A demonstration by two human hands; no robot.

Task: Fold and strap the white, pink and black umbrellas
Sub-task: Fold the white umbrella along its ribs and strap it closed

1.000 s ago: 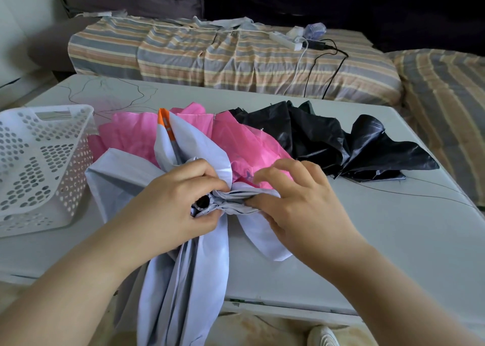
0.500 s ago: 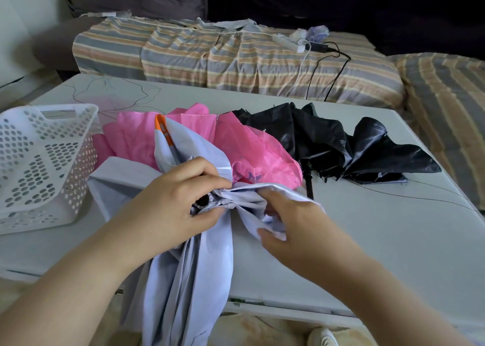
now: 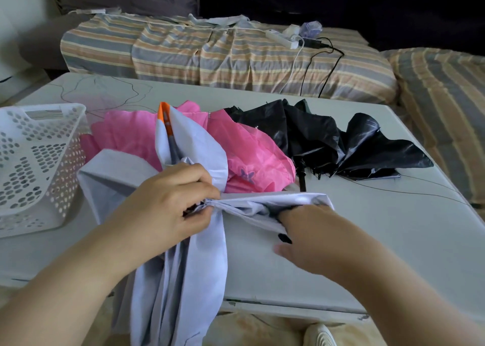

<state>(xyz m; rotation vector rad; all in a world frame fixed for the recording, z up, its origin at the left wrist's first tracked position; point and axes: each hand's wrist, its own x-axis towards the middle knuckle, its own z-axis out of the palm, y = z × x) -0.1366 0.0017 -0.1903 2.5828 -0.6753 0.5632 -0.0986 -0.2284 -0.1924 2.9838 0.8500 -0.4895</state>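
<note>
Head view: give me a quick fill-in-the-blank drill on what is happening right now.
1. The left hand grips the bunched middle of the ____ umbrella.
2. The right hand pulls a ____ fabric panel sideways.
3. The pink umbrella lies between the basket and the ____ umbrella.

Missing words: white; white; black

Left hand (image 3: 168, 204) gripping white umbrella (image 3: 194, 254), right hand (image 3: 312, 238) pulling its fabric

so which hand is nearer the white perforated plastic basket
Left. The left hand grips the white umbrella beside the white perforated plastic basket; the right hand holds a fabric panel farther right.
</note>
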